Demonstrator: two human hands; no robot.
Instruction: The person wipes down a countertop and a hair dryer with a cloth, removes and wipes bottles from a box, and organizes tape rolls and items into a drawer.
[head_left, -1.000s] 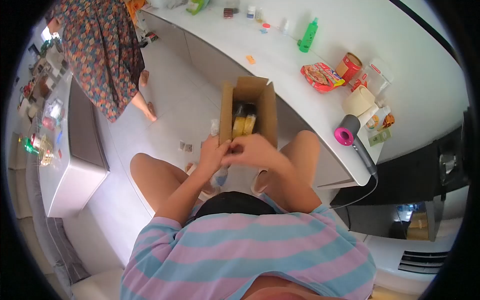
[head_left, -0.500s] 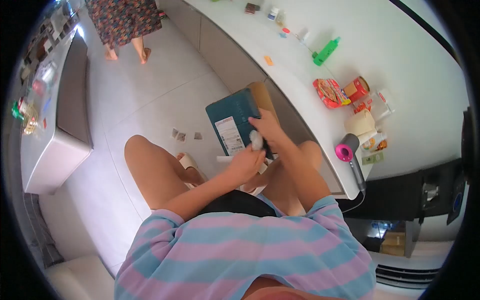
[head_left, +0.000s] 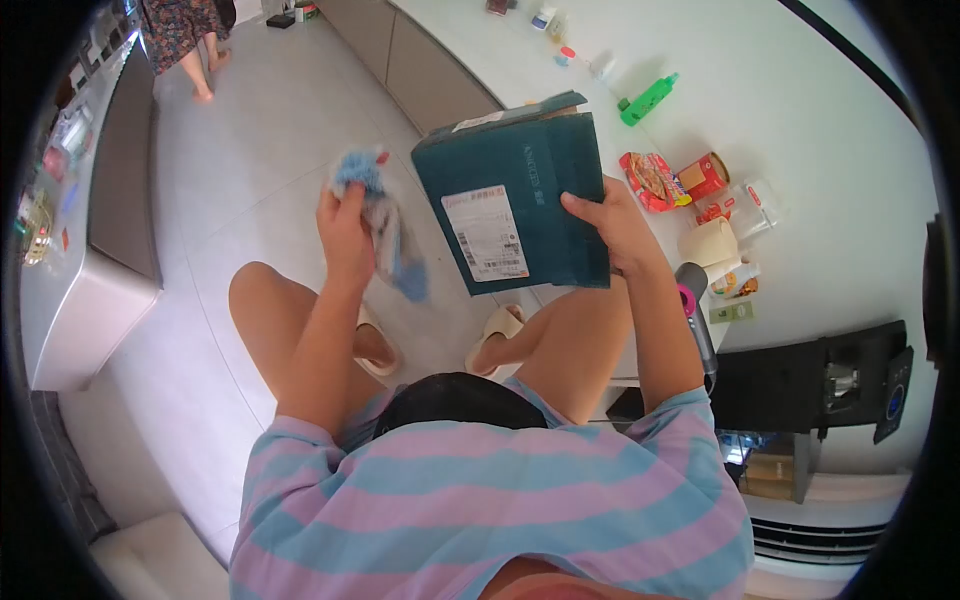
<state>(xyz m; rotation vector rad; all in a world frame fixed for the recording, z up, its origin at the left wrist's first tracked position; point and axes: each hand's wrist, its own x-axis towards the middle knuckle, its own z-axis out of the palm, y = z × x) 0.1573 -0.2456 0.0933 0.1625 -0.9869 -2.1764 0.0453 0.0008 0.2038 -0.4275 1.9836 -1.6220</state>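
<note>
My right hand (head_left: 618, 225) grips the right edge of a dark teal cardboard box (head_left: 550, 190), thumb on its front face. The box is held up over my knees, a white shipping label (head_left: 486, 234) facing me and its top flaps slightly raised. To the left of the box, my left hand (head_left: 347, 235) pinches a crumpled bag (head_left: 385, 225), clear with blue and white parts, blurred by motion. The bag hangs down beside the box without visibly touching it. What lies inside the box is hidden.
A white counter (head_left: 600, 130) on the right bears a green bottle (head_left: 649, 99), a red snack packet (head_left: 653, 182), a red can (head_left: 704, 176) and a hair dryer (head_left: 697, 300). At the upper left a person (head_left: 185, 35) stands beyond a low cabinet (head_left: 125, 200).
The box has turned so its labelled face shows, and has been lifted nearer. My left hand has moved left, away from it, with the crumpled bag. The other person has moved farther off.
</note>
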